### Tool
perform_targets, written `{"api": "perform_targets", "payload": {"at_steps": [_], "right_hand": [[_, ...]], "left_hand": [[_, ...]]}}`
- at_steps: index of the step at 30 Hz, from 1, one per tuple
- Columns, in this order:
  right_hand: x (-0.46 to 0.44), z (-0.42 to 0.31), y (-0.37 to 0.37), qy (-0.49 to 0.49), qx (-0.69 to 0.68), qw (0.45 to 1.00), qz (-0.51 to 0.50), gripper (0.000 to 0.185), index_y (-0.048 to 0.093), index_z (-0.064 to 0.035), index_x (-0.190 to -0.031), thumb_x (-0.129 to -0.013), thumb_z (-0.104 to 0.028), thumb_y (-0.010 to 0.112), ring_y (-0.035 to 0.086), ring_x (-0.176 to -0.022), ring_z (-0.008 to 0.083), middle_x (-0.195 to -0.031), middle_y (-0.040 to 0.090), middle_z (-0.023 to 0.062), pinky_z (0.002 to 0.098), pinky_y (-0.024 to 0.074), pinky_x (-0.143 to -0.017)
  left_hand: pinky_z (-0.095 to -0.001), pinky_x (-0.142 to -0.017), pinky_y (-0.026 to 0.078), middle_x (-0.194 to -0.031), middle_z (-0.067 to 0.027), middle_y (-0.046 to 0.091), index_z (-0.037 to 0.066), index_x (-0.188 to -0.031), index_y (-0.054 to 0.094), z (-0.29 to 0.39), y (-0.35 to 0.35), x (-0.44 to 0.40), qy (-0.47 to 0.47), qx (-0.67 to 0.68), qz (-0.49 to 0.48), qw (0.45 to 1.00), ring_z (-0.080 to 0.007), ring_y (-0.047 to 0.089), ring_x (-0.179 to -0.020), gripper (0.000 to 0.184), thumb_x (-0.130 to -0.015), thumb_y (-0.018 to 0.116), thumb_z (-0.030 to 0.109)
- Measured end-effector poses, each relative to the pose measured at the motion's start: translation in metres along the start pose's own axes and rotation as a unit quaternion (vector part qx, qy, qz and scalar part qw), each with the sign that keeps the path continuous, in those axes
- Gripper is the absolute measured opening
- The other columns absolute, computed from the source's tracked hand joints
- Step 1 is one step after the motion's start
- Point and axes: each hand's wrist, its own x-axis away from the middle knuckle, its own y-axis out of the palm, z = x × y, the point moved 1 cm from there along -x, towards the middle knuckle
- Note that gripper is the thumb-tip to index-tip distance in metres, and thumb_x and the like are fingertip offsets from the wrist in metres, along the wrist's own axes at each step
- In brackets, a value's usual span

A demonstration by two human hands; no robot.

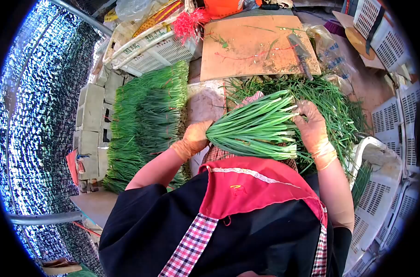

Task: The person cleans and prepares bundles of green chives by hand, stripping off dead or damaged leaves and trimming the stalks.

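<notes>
A fanned bunch of garlic chives (254, 127) lies across my lap, its pale cut ends towards the right. My left hand (196, 139), in an orange glove, is closed around the narrow leaf-tip end. At the pale ends, my right hand (311, 127), also gloved in orange, has its thumb and fingers bent together on a few stems near the top of the bunch. To the left stand rows of tied chive bundles (147, 111). A loose heap of chives (332, 106) spreads behind and beside my right hand.
A wooden board (251, 48) ahead carries a knife (302, 55) and leaf scraps. Red tie strings (191, 24) hang by a white crate (159, 51). Concrete blocks (87, 115) edge the left side; more white crates (374, 212) and a white chair-like frame (381, 152) are at right.
</notes>
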Motion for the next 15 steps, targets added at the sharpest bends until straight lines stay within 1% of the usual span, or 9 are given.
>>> {"api": "perform_targets", "payload": {"at_steps": [3,4,7,9,11,12,13,14,15], "right_hand": [[0.008,-0.006,-0.002,0.026,-0.117,0.993,0.023,0.013,0.057,-0.0029,-0.092,-0.080,-0.006,0.058,0.052,-0.093,0.0173,-0.102,0.056,0.0076,0.0286,0.0394,-0.087],[0.011,-0.011,-0.004,0.119,-0.197,0.971,0.065,0.017,0.058,-0.0026,-0.098,-0.083,-0.011,0.057,0.052,-0.097,0.0163,-0.107,0.056,0.0065,0.0291,0.0390,-0.089],[0.013,0.010,-0.037,0.172,-0.314,0.924,0.133,0.028,0.058,0.0008,-0.104,-0.085,-0.020,0.058,0.054,-0.094,0.0141,-0.108,0.057,0.0067,0.0262,0.0388,-0.090],[0.025,0.048,-0.076,0.172,-0.244,0.937,0.181,0.026,0.060,0.0028,-0.099,-0.083,-0.018,0.059,0.055,-0.095,0.0140,-0.109,0.057,0.0088,0.0275,0.0393,-0.092],[0.044,0.104,-0.128,0.267,-0.071,0.933,0.231,0.026,0.060,0.0024,-0.098,-0.080,-0.017,0.060,0.054,-0.101,0.0199,-0.110,0.057,0.0136,0.0301,0.0379,-0.095],[0.046,0.100,-0.128,0.266,-0.072,0.933,0.230,0.026,0.060,0.0024,-0.098,-0.080,-0.017,0.060,0.054,-0.101,0.0199,-0.110,0.057,0.0136,0.0301,0.0379,-0.095],[0.047,0.094,-0.130,0.228,0.196,0.935,0.188,0.031,0.060,0.0008,-0.101,-0.078,-0.018,0.063,0.053,-0.105,0.0242,-0.113,0.056,0.0167,0.0317,0.0377,-0.095],[0.047,0.085,-0.130,0.173,0.448,0.867,0.133,0.036,0.060,-0.0008,-0.105,-0.075,-0.020,0.066,0.051,-0.108,0.0285,-0.115,0.054,0.0197,0.0334,0.0375,-0.095],[0.035,0.044,-0.107,0.120,0.367,0.912,0.139,0.037,0.060,-0.0057,-0.109,-0.074,-0.015,0.066,0.047,-0.113,0.0320,-0.120,0.050,0.0215,0.0353,0.0358,-0.097]], "left_hand": [[-0.0426,-0.063,0.047,-0.076,-0.0170,0.061,0.007,-0.085,0.055,0.004,-0.004,-0.002,-0.019,-0.024,-0.010,0.999,-0.0355,0.059,-0.073,0.018,-0.075,0.056,0.023],[-0.0428,-0.062,0.047,-0.076,-0.0171,0.061,0.008,-0.085,0.055,0.007,-0.008,-0.004,-0.029,-0.036,-0.014,0.999,-0.0357,0.059,-0.073,0.019,-0.075,0.056,0.023],[-0.0435,-0.061,0.046,-0.073,-0.0169,0.060,0.008,-0.085,0.055,0.013,-0.016,-0.002,-0.017,-0.007,0.003,1.000,-0.0358,0.059,-0.072,0.020,-0.075,0.057,0.026],[-0.0433,-0.062,0.046,-0.074,-0.0164,0.060,0.009,-0.083,0.056,0.016,-0.023,0.002,-0.046,-0.002,0.009,0.999,-0.0353,0.059,-0.073,0.020,-0.074,0.057,0.027],[-0.0422,-0.062,0.046,-0.073,-0.0160,0.059,0.008,-0.080,0.056,0.026,-0.035,0.003,-0.042,-0.014,0.018,0.999,-0.0347,0.059,-0.072,0.019,-0.073,0.058,0.026],[-0.0411,-0.062,0.045,-0.071,-0.0156,0.058,0.008,-0.078,0.056,0.029,-0.039,0.003,-0.036,-0.027,0.025,0.999,-0.0340,0.058,-0.070,0.019,-0.072,0.058,0.025],[-0.0411,-0.062,0.045,-0.071,-0.0156,0.058,0.008,-0.078,0.056,0.030,-0.041,0.003,-0.036,-0.028,0.026,0.999,-0.0340,0.058,-0.070,0.019,-0.072,0.058,0.025],[-0.0413,-0.062,0.045,-0.071,-0.0156,0.058,0.008,-0.078,0.056,0.030,-0.043,0.003,-0.020,-0.042,0.034,0.998,-0.0342,0.058,-0.070,0.019,-0.072,0.058,0.025],[-0.0415,-0.062,0.045,-0.071,-0.0156,0.058,0.008,-0.078,0.056,0.031,-0.046,0.003,-0.003,-0.056,0.040,0.998,-0.0344,0.058,-0.070,0.019,-0.072,0.058,0.026]]}}
